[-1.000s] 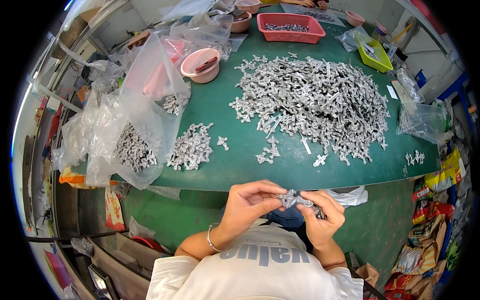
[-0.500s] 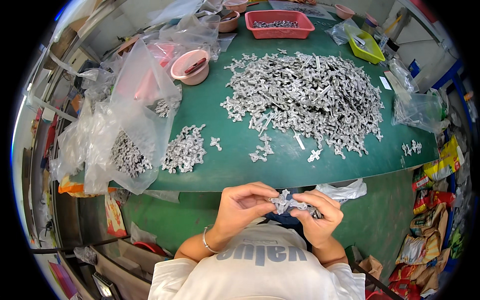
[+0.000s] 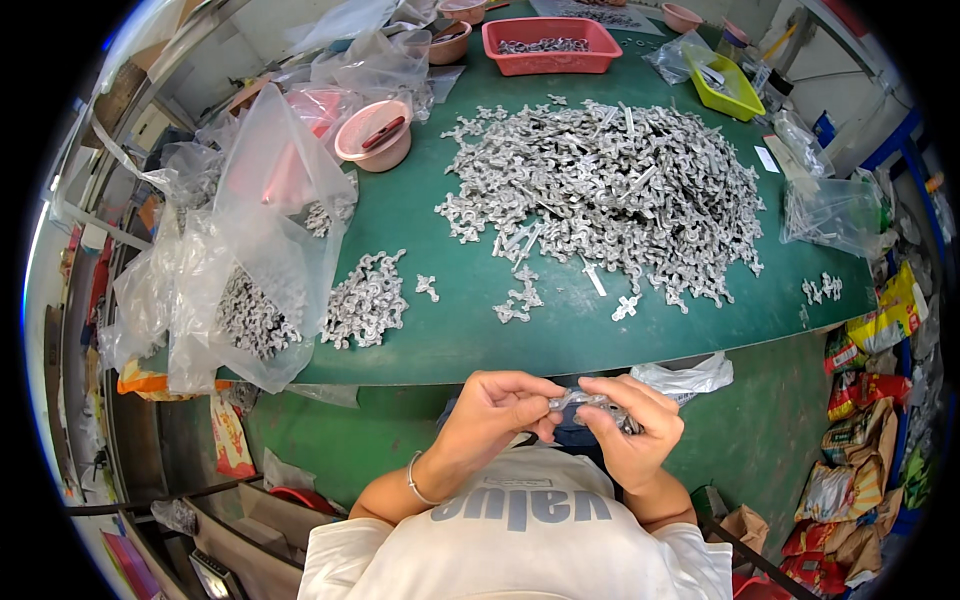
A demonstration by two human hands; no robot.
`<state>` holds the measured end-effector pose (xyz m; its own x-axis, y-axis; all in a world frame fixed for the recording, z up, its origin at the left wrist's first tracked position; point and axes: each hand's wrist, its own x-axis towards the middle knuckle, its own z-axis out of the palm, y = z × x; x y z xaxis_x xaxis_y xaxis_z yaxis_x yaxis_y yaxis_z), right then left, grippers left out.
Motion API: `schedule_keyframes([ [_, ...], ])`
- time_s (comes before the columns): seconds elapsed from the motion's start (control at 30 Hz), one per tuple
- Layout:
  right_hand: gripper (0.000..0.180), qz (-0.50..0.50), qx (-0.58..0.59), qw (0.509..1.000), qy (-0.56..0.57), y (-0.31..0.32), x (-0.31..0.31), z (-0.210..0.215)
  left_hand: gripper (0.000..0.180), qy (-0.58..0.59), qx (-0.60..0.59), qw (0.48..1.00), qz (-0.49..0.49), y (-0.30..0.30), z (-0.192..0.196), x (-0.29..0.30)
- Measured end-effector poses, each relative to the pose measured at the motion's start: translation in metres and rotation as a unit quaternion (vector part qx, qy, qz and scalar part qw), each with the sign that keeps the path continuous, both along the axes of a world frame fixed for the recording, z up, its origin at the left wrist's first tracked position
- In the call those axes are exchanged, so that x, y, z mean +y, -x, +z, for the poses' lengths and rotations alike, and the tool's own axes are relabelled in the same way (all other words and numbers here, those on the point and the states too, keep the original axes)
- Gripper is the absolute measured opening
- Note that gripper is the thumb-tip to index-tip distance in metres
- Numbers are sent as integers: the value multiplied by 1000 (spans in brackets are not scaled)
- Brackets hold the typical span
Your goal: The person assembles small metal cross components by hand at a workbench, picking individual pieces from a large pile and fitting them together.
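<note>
In front of my chest, just below the table's near edge, both hands meet around small grey metal cross-shaped pieces (image 3: 578,398). My left hand (image 3: 492,410) pinches one end between thumb and fingertips. The fingers of my right hand (image 3: 640,428) are closed around the other end, with more grey metal partly hidden inside them. A large heap of the same grey metal crosses (image 3: 610,190) covers much of the green table (image 3: 430,345). Left of it lies a smaller pile of crosses (image 3: 365,300), with one loose cross (image 3: 427,287) beside it.
Clear plastic bags (image 3: 265,230), some holding crosses, crowd the left side. A pink bowl (image 3: 372,150) holds a red-handled tool. Farther back are a red tray (image 3: 552,62) of metal parts and a yellow-green basket (image 3: 725,95). Colourful packets (image 3: 850,440) line the right.
The cross between my hands has turned and now shows edge-on. My left fingers have curled in more, and my right fingers have moved closer to the left ones.
</note>
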<state>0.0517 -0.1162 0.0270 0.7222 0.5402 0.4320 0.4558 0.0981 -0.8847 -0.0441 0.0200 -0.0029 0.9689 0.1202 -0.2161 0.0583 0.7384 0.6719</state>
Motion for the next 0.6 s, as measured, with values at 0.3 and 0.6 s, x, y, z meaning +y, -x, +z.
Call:
schedule_keyframes([
  [0.3, 15, 76, 217, 973, 13, -4, -6, -6, 19, -15, 22, 999, 24, 2, 5, 1],
  [0.6, 14, 118, 359, 925, -39, -4, -5, -18, 20, -57, 61, 994, 68, -4, 14, -6],
])
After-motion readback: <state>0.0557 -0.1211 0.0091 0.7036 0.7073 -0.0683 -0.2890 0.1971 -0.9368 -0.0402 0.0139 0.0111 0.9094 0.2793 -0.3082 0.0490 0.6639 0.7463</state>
